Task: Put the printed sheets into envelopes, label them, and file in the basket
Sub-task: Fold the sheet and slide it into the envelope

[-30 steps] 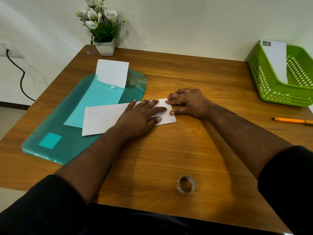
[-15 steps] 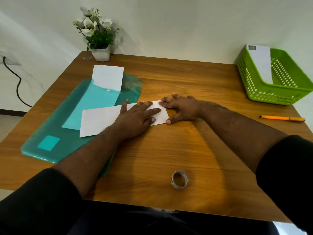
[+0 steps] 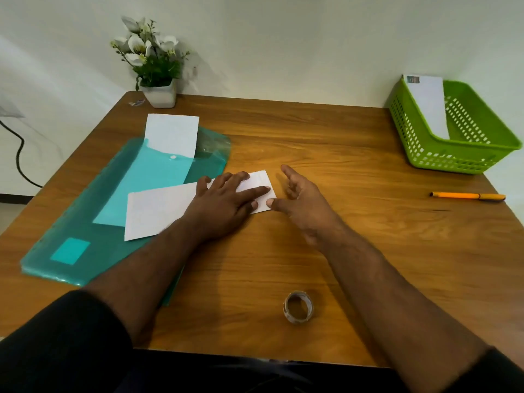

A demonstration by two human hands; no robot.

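A white envelope (image 3: pixel 158 211) lies across the table's middle, its left part on a teal plastic folder (image 3: pixel 85 231). My left hand (image 3: pixel 224 202) presses flat on the envelope's right half. Just right of the envelope's end is my right hand (image 3: pixel 300 199), fingers spread and slightly raised, its thumb tip touching the envelope's corner. A second white sheet (image 3: pixel 171 136) sticks out of the folder's far end. A green basket (image 3: pixel 453 131) at the far right holds one white envelope (image 3: pixel 429 106) leaning on its wall.
An orange pen (image 3: pixel 467 196) lies at the right, below the basket. A roll of clear tape (image 3: pixel 298 307) sits near the table's front edge. A potted white flower (image 3: pixel 154 66) stands at the back left corner. A black cable (image 3: pixel 19 157) hangs on the wall, left.
My right hand has lifted off the envelope's right end and opened beside it. My left hand stays pressed on the envelope. The view has tilted up slightly.
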